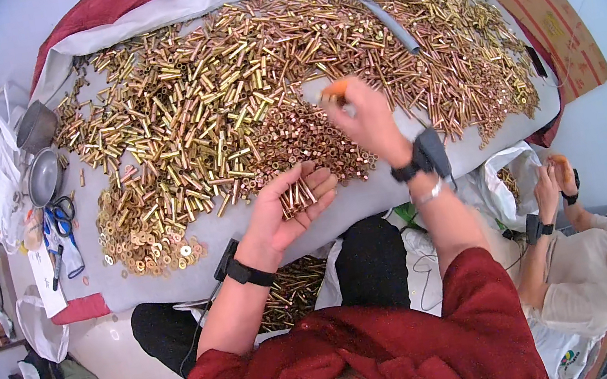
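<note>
Left hand (287, 208), palm up, cups bundle of small copper tubes (295, 197) just before brass heap (254, 78). Right hand (368, 120), above heap's near edge, grip pinching orange-tipped piece (335, 90). Washers (149, 242) left of heap on grey worktop (396, 175).

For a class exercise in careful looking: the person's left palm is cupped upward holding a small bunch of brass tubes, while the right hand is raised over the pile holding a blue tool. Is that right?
Not quite. In the head view the right hand holds an orange tool, not a blue one. The rest stands: the left hand is cupped upward with a small bunch of brass tubes, and the right is raised over the pile.
</note>
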`<act>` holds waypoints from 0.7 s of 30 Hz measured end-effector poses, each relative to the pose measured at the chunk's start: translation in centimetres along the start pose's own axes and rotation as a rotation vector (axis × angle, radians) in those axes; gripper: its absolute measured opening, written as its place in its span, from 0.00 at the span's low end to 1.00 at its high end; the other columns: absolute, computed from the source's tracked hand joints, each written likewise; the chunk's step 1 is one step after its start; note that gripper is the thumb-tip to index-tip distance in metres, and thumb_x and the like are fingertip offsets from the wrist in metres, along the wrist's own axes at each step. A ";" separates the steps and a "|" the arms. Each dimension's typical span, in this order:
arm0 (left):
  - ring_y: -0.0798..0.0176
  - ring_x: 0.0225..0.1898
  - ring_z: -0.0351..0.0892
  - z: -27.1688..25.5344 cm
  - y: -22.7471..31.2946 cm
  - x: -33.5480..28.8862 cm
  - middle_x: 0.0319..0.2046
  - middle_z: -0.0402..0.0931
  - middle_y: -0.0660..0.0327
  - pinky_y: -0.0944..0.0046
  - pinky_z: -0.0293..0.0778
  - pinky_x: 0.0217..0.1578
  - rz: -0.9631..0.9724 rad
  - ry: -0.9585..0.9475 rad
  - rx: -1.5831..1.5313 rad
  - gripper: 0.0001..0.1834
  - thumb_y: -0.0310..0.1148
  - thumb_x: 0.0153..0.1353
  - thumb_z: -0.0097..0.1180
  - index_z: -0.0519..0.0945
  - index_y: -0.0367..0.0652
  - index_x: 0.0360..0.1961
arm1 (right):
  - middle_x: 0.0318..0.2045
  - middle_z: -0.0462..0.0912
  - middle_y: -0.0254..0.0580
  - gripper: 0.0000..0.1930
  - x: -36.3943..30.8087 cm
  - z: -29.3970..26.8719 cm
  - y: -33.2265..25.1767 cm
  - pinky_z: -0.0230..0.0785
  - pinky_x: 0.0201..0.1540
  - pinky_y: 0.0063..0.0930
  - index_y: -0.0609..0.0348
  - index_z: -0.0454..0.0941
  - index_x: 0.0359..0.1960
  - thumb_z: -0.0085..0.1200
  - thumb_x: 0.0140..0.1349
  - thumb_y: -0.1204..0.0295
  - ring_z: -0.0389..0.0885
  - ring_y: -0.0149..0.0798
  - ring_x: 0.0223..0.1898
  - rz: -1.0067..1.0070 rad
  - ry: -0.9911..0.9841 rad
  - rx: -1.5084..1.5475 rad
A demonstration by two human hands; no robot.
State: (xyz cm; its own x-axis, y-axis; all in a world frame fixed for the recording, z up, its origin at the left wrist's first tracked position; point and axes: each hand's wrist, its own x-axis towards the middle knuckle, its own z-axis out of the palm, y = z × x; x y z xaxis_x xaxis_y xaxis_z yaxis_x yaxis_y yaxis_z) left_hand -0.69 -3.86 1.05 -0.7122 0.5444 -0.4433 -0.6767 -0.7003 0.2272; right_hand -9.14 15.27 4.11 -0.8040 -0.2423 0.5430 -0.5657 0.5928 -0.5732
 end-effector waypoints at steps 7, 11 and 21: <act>0.60 0.43 0.78 0.6 -0.7 0.0 0.42 0.77 0.59 0.56 0.77 0.45 -0.057 -0.125 -0.059 0.18 0.46 0.65 0.47 0.74 0.44 0.47 | 0.38 0.79 0.42 0.12 -6.6 -0.2 -5.7 0.71 0.44 0.35 0.57 0.78 0.36 0.61 0.48 0.74 0.77 0.47 0.42 -0.200 -0.108 0.114; 0.60 0.41 0.79 -0.3 -1.1 0.1 0.39 0.78 0.59 0.58 0.78 0.43 -0.010 -0.056 0.004 0.18 0.45 0.64 0.48 0.74 0.42 0.46 | 0.43 0.78 0.43 0.20 -7.1 -0.3 -6.4 0.70 0.49 0.34 0.57 0.77 0.45 0.60 0.46 0.75 0.74 0.47 0.49 -0.206 -0.099 0.098; 0.63 0.41 0.79 0.1 -0.4 -0.6 0.39 0.77 0.62 0.69 0.81 0.36 0.058 0.029 0.102 0.15 0.27 0.61 0.53 0.74 0.41 0.50 | 0.28 0.79 0.50 0.13 -1.4 1.1 4.9 0.72 0.33 0.39 0.61 0.75 0.35 0.56 0.56 0.64 0.78 0.50 0.32 0.312 0.145 -0.167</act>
State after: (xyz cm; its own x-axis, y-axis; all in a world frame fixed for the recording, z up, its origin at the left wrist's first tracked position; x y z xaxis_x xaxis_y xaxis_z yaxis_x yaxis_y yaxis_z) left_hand -0.02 -3.83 1.30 -0.7459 0.4894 -0.4517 -0.6511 -0.6786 0.3399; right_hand -11.04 17.67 -0.15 -0.8919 0.0741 0.4462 -0.2505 0.7405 -0.6237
